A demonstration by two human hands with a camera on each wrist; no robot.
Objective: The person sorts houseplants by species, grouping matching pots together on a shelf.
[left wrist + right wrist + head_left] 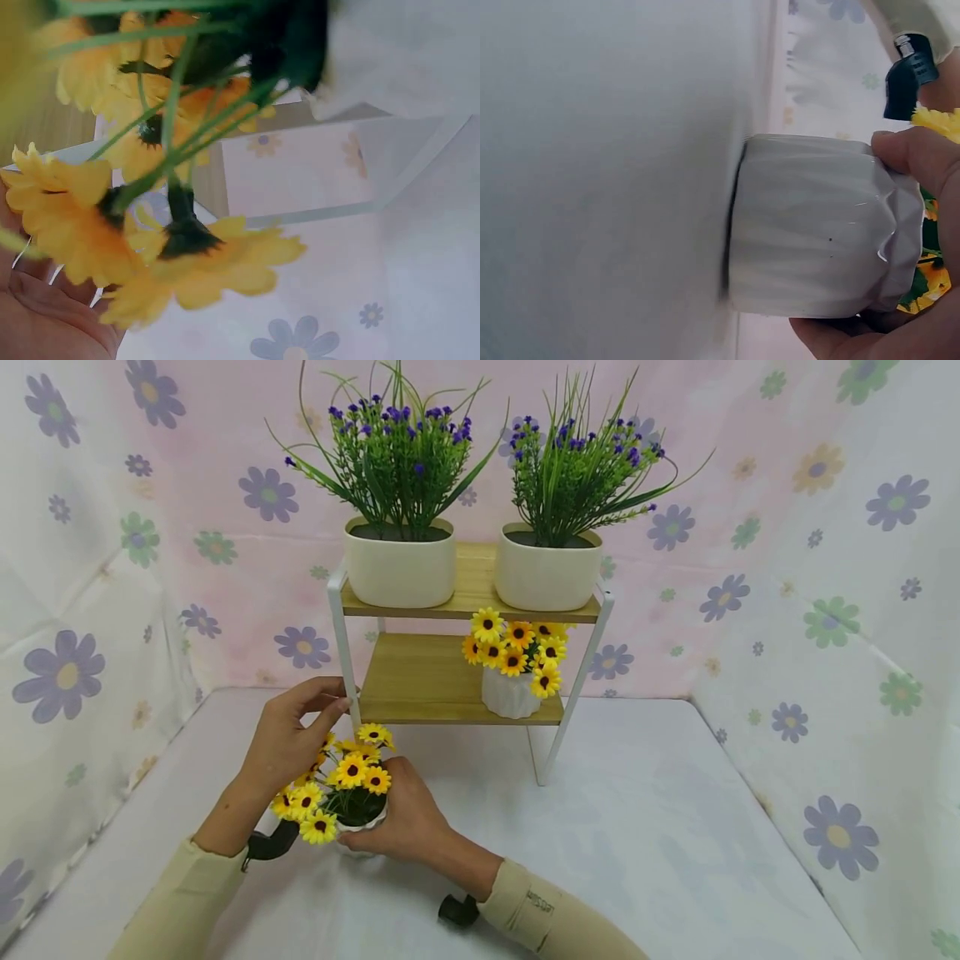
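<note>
My right hand (408, 818) grips a white ribbed flowerpot (810, 225) from its right side, thumb and fingers around its upper part. Yellow artificial flowers (351, 771) rise from this pot and lean left. The pot's base is at or just above the white cloth; I cannot tell if it touches. My left hand (283, 739) holds the white left leg of a two-tier shelf (420, 677) with thumb and fingertips, just behind the flowers. In the left wrist view, yellow blooms (202, 262) partly hide the left hand (52, 322).
Another white pot (510, 693) of yellow flowers stands at the right of the lower shelf board. On the top board stand two cream planters, left (401, 568) and right (549, 572), with purple flowers and long grass. Flower-print curtains (817, 593) surround the white tabletop (637, 843).
</note>
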